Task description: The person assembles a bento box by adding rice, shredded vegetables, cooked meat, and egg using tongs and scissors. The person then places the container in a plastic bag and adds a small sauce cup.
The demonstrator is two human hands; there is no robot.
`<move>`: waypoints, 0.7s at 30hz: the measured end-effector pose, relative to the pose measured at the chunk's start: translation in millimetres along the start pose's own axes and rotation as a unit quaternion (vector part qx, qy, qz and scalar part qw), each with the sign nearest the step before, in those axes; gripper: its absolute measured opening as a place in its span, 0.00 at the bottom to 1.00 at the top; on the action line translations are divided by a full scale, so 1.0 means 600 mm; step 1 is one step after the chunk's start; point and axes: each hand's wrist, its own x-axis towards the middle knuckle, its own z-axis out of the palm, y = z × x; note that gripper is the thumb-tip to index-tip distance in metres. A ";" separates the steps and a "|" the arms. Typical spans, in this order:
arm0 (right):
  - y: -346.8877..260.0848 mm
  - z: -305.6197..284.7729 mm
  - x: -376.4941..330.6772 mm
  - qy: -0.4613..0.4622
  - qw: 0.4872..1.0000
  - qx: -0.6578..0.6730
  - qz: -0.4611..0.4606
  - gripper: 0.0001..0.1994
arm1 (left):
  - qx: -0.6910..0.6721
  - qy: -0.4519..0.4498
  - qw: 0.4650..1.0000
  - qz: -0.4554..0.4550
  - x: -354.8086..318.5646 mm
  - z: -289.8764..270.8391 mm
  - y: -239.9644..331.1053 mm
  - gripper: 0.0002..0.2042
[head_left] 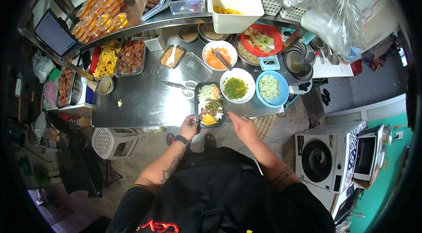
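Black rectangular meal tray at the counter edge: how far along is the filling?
Done: the black rectangular meal tray already holds shredded vegetables, dark meat pieces and a yellow piece. In hand: the left hand steadies its near corner; the right hand is at its right side. Left: whether more toppings are needed can't be told; no lid on it.

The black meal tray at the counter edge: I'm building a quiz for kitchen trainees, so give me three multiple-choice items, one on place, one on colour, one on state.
1. Where is the white bowl of green sauce?
A. right of the black tray
B. on the shelf
C. on the stool

2. What colour is the bowl of shredded cabbage?
A. red
B. blue
C. black

3. The tray is
A. empty
B. lidded
C. filled, uncovered

Answers: 1 A, it sits just right of the tray. 2 B, its rim is blue. 3 C, food shows while the left hand holds the tray's near corner and the right hand reaches in.
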 end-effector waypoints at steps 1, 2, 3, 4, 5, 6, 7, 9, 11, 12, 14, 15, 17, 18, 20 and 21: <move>0.003 0.000 -0.003 -0.011 1.000 -0.019 -0.008 0.15 | 0.005 0.004 1.000 0.004 0.002 0.002 0.000 0.16; 0.003 0.000 -0.005 -0.024 0.999 -0.037 -0.017 0.15 | 0.010 0.009 1.000 0.008 0.000 0.006 0.004 0.17; 0.002 0.000 -0.005 -0.026 0.998 -0.048 -0.027 0.16 | 0.015 0.014 1.000 0.012 -0.001 0.009 0.009 0.17; 0.002 0.002 -0.006 -0.029 0.997 -0.059 -0.038 0.16 | 0.014 0.015 1.000 0.012 -0.002 0.011 0.014 0.17; 0.000 0.001 -0.005 -0.031 0.996 -0.071 -0.049 0.16 | 0.014 0.015 1.000 0.014 -0.002 0.012 0.020 0.17; -0.001 0.000 -0.005 -0.015 0.997 -0.061 -0.050 0.16 | 0.013 0.015 1.000 0.015 -0.002 0.014 0.024 0.17; -0.001 0.000 -0.006 0.001 0.997 -0.052 -0.052 0.16 | 0.023 0.017 0.999 0.020 -0.003 0.016 0.028 0.16; -0.003 0.001 -0.013 0.009 0.998 -0.041 -0.040 0.16 | 0.045 0.022 0.998 0.028 -0.004 0.017 0.022 0.15; -0.001 0.005 -0.014 -0.003 0.999 -0.039 -0.016 0.16 | 0.052 0.028 0.997 0.041 -0.004 0.016 0.013 0.12; 0.001 0.007 -0.014 -0.018 1.000 -0.005 0.011 0.16 | 0.056 0.031 0.997 0.049 0.001 0.015 0.010 0.11; 0.006 0.016 -0.023 -0.052 0.994 0.064 0.067 0.15 | 0.081 0.022 0.995 0.055 0.010 0.011 0.004 0.09; 0.015 0.027 -0.026 -0.029 0.979 0.153 0.132 0.14 | 0.082 0.025 0.995 0.058 0.011 0.009 0.003 0.09; 0.039 0.045 -0.025 0.017 0.911 0.324 0.254 0.14 | 0.062 0.027 0.997 0.037 0.005 0.016 0.013 0.09; 0.044 0.043 -0.020 0.050 0.911 0.326 0.249 0.14 | 0.056 0.029 0.997 0.041 0.001 0.014 0.011 0.10; 0.071 0.027 0.004 0.110 0.906 0.329 0.242 0.15 | 0.040 0.037 0.998 0.043 -0.005 0.005 0.004 0.10; 0.094 0.020 0.013 0.110 0.921 0.284 0.241 0.15 | 0.029 0.046 0.997 0.049 -0.009 0.000 -0.002 0.10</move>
